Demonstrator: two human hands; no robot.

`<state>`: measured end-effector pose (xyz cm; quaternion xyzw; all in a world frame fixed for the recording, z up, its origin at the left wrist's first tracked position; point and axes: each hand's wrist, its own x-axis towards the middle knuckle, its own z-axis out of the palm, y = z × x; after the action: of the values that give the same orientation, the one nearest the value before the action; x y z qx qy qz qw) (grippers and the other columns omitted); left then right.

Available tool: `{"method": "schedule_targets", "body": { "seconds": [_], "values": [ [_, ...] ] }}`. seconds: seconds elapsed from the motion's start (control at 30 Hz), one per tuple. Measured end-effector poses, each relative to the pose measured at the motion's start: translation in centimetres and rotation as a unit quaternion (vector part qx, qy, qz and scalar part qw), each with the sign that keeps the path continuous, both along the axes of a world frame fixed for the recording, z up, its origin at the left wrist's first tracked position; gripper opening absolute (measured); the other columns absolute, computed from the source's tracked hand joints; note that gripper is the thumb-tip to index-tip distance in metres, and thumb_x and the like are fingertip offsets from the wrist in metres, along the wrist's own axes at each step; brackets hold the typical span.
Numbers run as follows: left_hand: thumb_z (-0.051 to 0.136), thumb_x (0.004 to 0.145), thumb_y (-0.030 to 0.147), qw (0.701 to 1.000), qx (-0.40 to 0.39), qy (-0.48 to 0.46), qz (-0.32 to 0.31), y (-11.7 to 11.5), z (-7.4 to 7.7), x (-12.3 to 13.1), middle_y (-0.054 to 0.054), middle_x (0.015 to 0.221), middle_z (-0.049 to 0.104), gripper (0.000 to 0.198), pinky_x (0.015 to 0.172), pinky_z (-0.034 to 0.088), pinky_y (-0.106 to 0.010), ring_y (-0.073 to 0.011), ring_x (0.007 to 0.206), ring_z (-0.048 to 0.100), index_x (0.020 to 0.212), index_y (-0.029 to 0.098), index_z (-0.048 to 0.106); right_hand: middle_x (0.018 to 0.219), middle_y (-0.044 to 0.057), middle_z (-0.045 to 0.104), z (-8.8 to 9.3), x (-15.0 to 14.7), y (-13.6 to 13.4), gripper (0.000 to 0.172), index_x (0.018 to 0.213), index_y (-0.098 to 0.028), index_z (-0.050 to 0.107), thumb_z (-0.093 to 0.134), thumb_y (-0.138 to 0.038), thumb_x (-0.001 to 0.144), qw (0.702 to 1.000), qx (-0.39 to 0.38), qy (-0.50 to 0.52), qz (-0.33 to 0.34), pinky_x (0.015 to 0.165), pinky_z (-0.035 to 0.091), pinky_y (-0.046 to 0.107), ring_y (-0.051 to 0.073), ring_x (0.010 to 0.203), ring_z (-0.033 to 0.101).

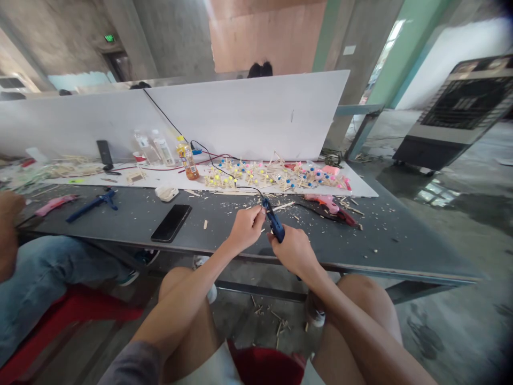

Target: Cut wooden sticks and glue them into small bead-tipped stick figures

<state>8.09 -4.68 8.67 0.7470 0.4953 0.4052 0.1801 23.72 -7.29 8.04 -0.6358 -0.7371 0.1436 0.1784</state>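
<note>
My right hand (294,248) is wrapped round a dark blue hand tool (274,220) above the front part of the table; the frame does not show clearly which kind it is. The tool points away from me and a little to the left. Close beside its far end, my left hand (247,227) is closed in a pinch. Whatever those fingers hold is too small or too hidden to name. Beyond both hands lie thin wooden sticks (284,206) and scattered wood chips.
Small stick models (256,174) with coloured balls cover a white board (363,187). A pink glue gun (323,201) and red-handled pliers (348,216) lie right. Left are a phone (171,223), a drink bottle (187,159) and a blue tool (94,204). Another person's hand (10,208) shows at far left.
</note>
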Motion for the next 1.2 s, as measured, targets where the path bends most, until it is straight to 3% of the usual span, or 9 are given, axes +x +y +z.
{"method": "schedule_targets", "body": {
  "seconds": [0.37, 0.6, 0.77, 0.93, 1.03, 1.2],
  "values": [
    [0.036, 0.099, 0.048, 0.989, -0.102, -0.108, -0.006, -0.1, -0.7, 0.4, 0.004, 0.041, 0.046, 0.043, 0.049, 0.035, -0.025, -0.0133, 0.040, 0.047, 0.067, 0.021, 0.046, 0.085, 0.014, 0.074, -0.1, -0.3, 0.1, 0.027, 0.096, -0.017, 0.069, 0.053, -0.038, 0.090, 1.000, -0.021, -0.007, -0.008, 0.069, 0.042, 0.031, 0.028, 0.083, 0.070],
    [0.036, 0.099, 0.048, 0.992, -0.083, -0.095, 0.005, 0.0, -0.8, 0.4, 0.003, 0.042, 0.047, 0.044, 0.052, 0.036, -0.026, -0.0137, 0.042, 0.049, 0.065, 0.021, 0.046, 0.089, 0.017, 0.073, 0.1, 0.0, 0.4, 0.028, 0.097, -0.015, 0.071, 0.052, -0.035, 0.089, 0.999, -0.038, -0.017, -0.006, 0.073, 0.046, 0.034, 0.031, 0.086, 0.070],
    [0.037, 0.098, 0.043, 0.995, -0.070, -0.056, 0.032, 2.1, -2.3, -0.1, 0.003, 0.042, 0.047, 0.042, 0.052, 0.034, -0.025, -0.0144, 0.043, 0.049, 0.064, 0.021, 0.047, 0.089, 0.019, 0.074, -1.4, -0.6, 2.3, 0.028, 0.090, -0.013, 0.071, 0.056, -0.037, 0.086, 0.998, -0.056, 0.022, 0.003, 0.072, 0.049, 0.033, 0.030, 0.084, 0.071],
    [0.041, 0.095, 0.035, 0.995, -0.070, -0.028, 0.068, 5.5, -3.9, -1.3, 0.003, 0.043, 0.047, 0.038, 0.052, 0.036, -0.025, -0.0146, 0.045, 0.051, 0.062, 0.019, 0.051, 0.069, 0.016, 0.071, -3.2, -1.9, 5.7, 0.032, 0.088, -0.008, 0.070, 0.059, -0.038, 0.084, 0.981, -0.146, 0.124, -0.011, 0.057, 0.049, 0.028, 0.021, 0.053, 0.067],
    [0.045, 0.093, 0.033, 0.983, -0.123, -0.117, 0.064, 6.7, -4.4, -1.8, 0.003, 0.047, 0.050, 0.032, 0.050, 0.039, -0.024, -0.0139, 0.044, 0.054, 0.068, 0.018, 0.058, 0.065, 0.011, 0.070, -3.8, -1.8, 6.8, 0.026, 0.084, -0.009, 0.067, 0.062, -0.034, 0.082, 0.955, -0.211, 0.207, -0.021, 0.050, 0.048, 0.025, 0.018, 0.047, 0.063],
    [0.062, 0.084, 0.038, 0.933, -0.192, -0.302, -0.019, 6.9, -4.3, -1.8, -0.002, 0.066, 0.064, 0.025, 0.049, 0.044, -0.023, -0.0142, 0.055, 0.063, 0.084, 0.014, 0.067, 0.066, 0.009, 0.069, -3.9, 0.1, 6.9, 0.024, 0.076, -0.012, 0.061, 0.063, -0.035, 0.082, 0.916, -0.252, 0.312, -0.013, 0.048, 0.047, 0.025, 0.018, 0.048, 0.063]
  ]
}}
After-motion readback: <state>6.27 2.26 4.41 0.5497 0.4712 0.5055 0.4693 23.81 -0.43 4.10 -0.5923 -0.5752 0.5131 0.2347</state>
